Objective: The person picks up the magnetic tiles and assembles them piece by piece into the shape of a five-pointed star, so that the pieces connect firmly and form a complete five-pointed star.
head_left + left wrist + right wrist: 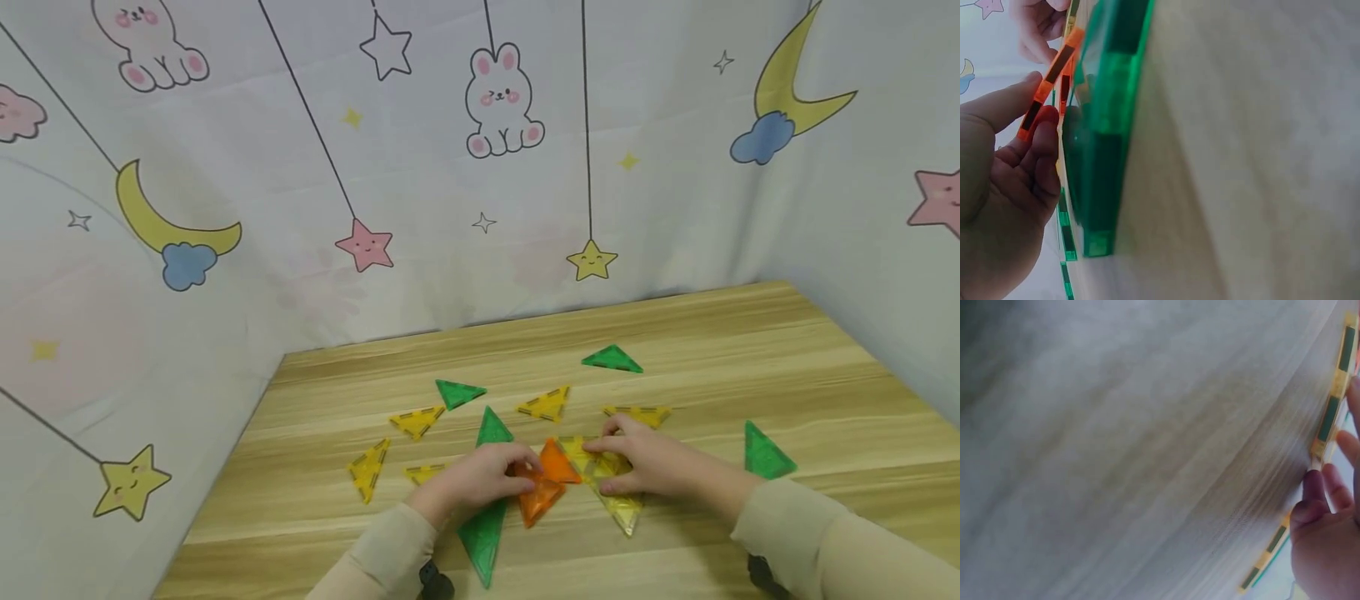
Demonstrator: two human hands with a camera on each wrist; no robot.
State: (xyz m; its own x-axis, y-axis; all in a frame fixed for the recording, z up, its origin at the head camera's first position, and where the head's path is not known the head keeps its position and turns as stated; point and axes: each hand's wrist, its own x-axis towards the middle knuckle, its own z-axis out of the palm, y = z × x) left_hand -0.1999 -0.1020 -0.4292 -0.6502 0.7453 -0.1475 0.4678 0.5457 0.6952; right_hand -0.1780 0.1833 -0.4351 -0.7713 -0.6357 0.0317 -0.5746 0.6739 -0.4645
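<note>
My left hand (483,473) pinches an orange triangular magnetic tile (542,502) between thumb and fingers; the left wrist view shows this tile tilted on its edge. Another orange triangle (557,463) lies flat just beyond it, beside joined yellow triangular tiles (621,508). Over those yellow tiles is my right hand (648,458), fingers spread and touching them. In the right wrist view its fingertips meet the edge of a yellow tile (1333,406). Long green triangles (483,537) lie partly under my left hand, which hides their middle.
Loose yellow triangles (367,471) and smaller green triangles (460,393) lie around the hands on the wooden table (750,350). One green triangle (767,452) is beside the right forearm. A printed white curtain (420,167) stands behind the table.
</note>
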